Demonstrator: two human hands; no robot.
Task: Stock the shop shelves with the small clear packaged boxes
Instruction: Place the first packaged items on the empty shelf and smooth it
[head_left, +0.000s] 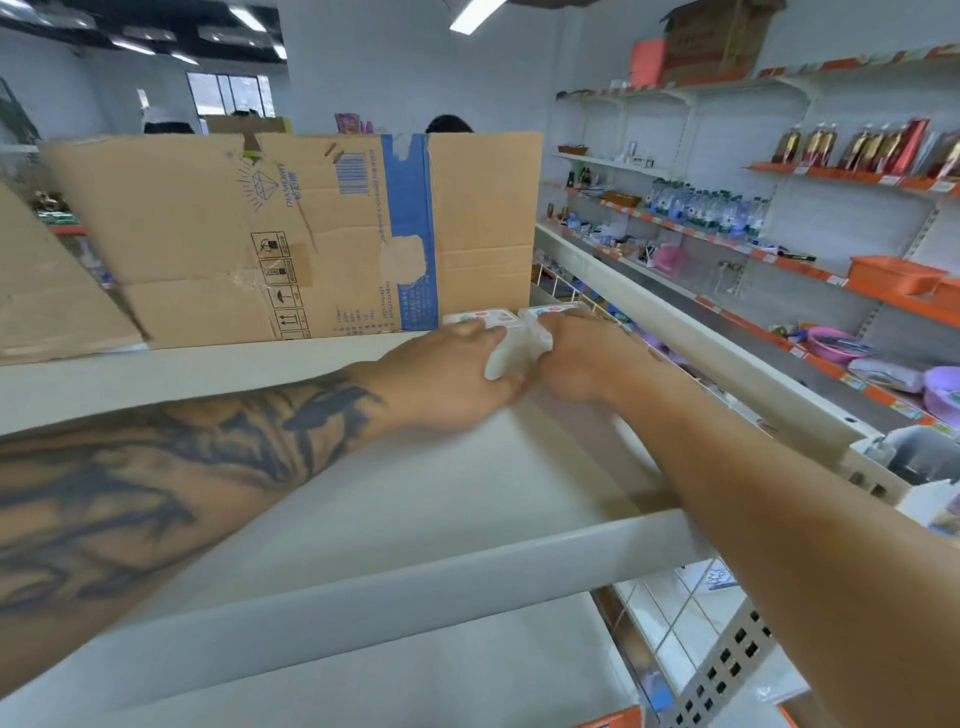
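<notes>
Two small clear packaged boxes with white and red labels sit side by side on the white top shelf (395, 499), close to a cardboard box. My left hand (447, 376) rests on the left packaged box (480, 318), fingers curled over its top and thumb on its near side. My right hand (589, 358) grips the right packaged box (545, 313) the same way. A pale clear package edge (511, 353) shows between the two hands. Both forearms reach across the shelf from the near edge.
A large open cardboard box (291, 234) stands right behind the packages; another flap (47, 296) is at the left. A wire divider (571, 291) borders the shelf's right side. Stocked orange-edged wall shelves (753, 249) run along the right, across an aisle.
</notes>
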